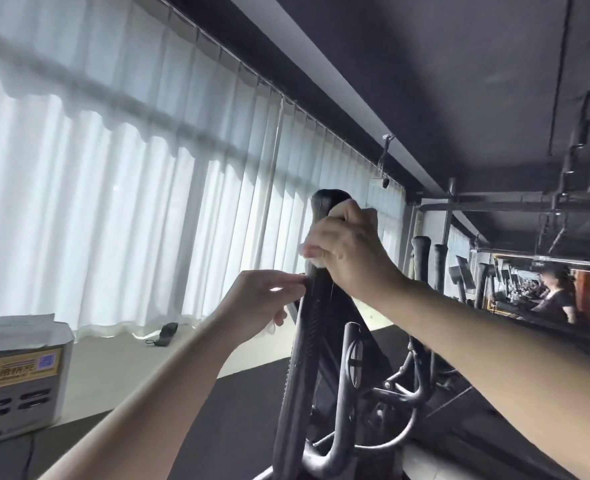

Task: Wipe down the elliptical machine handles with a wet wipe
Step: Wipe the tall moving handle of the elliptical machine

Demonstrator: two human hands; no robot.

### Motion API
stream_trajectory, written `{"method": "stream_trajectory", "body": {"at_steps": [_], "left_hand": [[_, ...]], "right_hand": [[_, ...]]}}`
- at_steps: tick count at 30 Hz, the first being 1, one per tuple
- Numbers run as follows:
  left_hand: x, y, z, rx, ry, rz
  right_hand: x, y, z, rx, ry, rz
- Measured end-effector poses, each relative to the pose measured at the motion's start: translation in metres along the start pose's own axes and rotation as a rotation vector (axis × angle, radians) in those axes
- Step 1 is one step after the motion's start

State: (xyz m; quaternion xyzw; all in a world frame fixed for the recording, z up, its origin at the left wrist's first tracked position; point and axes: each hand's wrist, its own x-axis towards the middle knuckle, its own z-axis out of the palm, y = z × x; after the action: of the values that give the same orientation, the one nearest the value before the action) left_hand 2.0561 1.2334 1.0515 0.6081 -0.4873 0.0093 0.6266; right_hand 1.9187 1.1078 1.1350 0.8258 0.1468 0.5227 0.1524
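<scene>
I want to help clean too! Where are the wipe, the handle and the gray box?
wipe [307, 254]: head view, white edge poking out beside the right hand [350, 252].
handle [328, 199]: head view, its rounded black top.
box [16, 370]: head view, the yellow label on its front face.

A pale smooth ledge [120, 375] is carrying a small black strapped object [167, 332]; a grey yellow-labelled box [16, 379] is sitting at its edge.
</scene>
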Motion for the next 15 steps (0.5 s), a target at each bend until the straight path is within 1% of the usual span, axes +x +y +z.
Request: {"method": "stream_trajectory", "body": {"at_steps": [3, 5, 7, 9, 11, 13, 15], "left_hand": [[0.002, 0.002, 0.001, -0.013, 0.003, 0.006], [0.001, 0.001, 0.001, -0.008, -0.001, 0.002], [-0.002, -0.003, -0.001, 0.001, 0.002, -0.006], [-0.006, -0.009, -0.004, 0.029, -0.004, -0.019], [-0.009, -0.012, -0.006, 0.037, -0.023, -0.036], [-0.011, -0.012, -0.006, 0.012, -0.030, -0.034], [-0.010, -0.010, -0.005, 0.013, -0.029, -0.030]], "right_hand": [[0.042, 0.013, -0.014, -0.080, 0.108, 0.071], [0.040, 0.006, -0.009, -0.097, 0.132, 0.104], [0.011, -0.008, 0.004, -0.075, 0.086, 0.070], [-0.026, -0.023, 0.015, -0.015, -0.007, -0.021], [-0.040, -0.022, 0.016, 0.005, -0.043, -0.093], [-0.021, -0.008, 0.009, -0.032, 0.019, -0.075], [0.006, 0.004, 0.001, -0.075, 0.162, -0.024]]}}
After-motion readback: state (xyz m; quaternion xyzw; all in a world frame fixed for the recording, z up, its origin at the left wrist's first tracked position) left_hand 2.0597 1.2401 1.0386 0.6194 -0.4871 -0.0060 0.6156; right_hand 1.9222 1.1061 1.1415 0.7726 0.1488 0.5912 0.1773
